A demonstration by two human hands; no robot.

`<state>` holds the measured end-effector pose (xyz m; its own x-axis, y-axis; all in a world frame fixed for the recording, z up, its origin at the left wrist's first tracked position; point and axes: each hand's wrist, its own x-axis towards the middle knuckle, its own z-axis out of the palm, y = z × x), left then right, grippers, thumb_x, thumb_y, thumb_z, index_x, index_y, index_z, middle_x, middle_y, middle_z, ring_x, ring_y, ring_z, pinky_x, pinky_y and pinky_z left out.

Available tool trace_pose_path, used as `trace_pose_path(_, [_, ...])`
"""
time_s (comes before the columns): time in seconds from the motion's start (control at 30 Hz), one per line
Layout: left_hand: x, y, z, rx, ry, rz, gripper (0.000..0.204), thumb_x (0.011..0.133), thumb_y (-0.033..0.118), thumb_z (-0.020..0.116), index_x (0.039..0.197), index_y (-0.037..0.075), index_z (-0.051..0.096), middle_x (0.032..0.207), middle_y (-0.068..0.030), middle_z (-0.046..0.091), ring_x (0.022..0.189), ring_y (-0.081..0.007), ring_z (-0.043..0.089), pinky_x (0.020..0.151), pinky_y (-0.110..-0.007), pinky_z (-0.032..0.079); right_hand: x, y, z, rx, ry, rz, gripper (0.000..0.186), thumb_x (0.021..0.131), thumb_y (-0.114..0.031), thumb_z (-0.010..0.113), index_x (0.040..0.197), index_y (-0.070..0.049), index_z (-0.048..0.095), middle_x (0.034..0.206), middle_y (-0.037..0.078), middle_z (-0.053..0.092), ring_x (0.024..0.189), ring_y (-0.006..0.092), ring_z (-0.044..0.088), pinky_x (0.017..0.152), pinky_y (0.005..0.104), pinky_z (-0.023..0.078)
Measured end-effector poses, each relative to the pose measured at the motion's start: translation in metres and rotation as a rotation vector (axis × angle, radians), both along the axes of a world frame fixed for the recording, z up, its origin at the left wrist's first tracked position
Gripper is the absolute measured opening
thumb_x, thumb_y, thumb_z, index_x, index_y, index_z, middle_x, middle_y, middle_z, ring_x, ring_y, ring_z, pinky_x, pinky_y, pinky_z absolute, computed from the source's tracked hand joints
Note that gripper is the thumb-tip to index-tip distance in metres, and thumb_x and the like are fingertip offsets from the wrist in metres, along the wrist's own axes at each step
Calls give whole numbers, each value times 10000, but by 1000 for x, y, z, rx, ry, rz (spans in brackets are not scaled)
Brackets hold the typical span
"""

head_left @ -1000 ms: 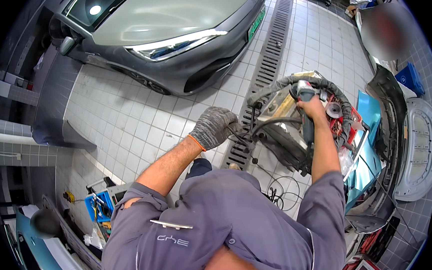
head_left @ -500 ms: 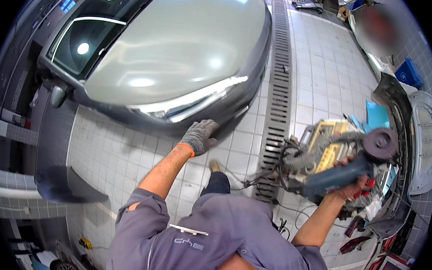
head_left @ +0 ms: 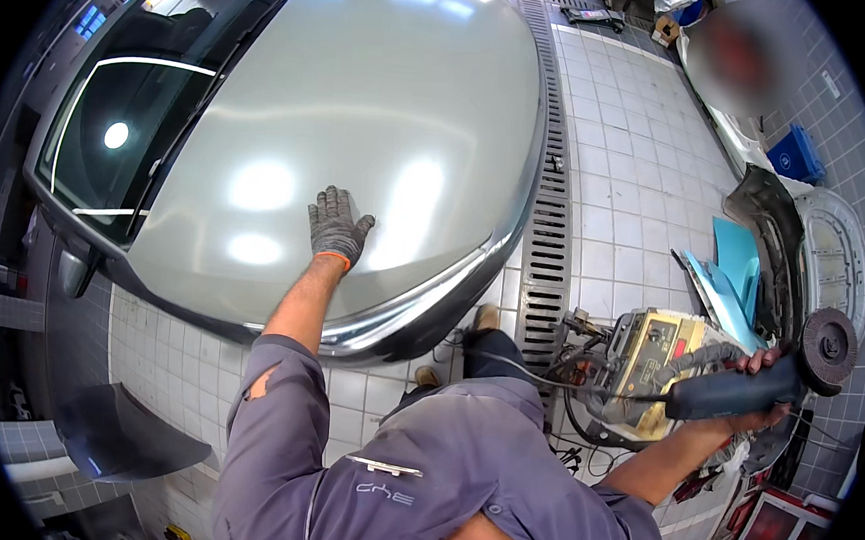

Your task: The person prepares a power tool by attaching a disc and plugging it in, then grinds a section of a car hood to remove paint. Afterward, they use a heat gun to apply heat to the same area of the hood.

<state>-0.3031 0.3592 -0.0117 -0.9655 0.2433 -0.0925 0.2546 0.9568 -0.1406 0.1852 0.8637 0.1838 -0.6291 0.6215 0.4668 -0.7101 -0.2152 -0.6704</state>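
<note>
Left hand (head_left: 337,225), in a grey knit glove, lies flat on the silver car hood (head_left: 364,95), fingers spread, grip holding nothing; right hand (head_left: 760,393) is wrapped tight around the blue body of an angle grinder (head_left: 756,378), its dark disc (head_left: 828,348) at the far right. Grinder is held out over the tiled floor (head_left: 630,163), just beside a yellowed machine (head_left: 662,361); floor drain grate (head_left: 549,208) runs between car and machine

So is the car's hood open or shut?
Shut. The silver hood lies flat and flush down to the front edge, with no raised gap. The gloved left hand rests flat on it, fingers spread.
</note>
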Motion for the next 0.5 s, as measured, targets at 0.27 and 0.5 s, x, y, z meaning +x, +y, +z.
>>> trace_pose_path(0.27, [-194,129,22,7,20,209,860,1021,653,324,1617,41,218,1699,-165,156,1577,-324,105,1266,-520,50,-198,138,-32,823,-715,-931,956,735,-153,910,1483,42,348,1283,208,603,1143,286,623,1020,410,491])
trace_pose_path(0.5, [-361,199,32,71,59,645,907,998,699,302,1621,48,203,1705,-155,139,1584,-313,74,1265,-519,32,-442,293,-86,785,-916,-442,977,722,-115,904,1510,0,339,1372,174,499,1241,264,508,1063,377,406])
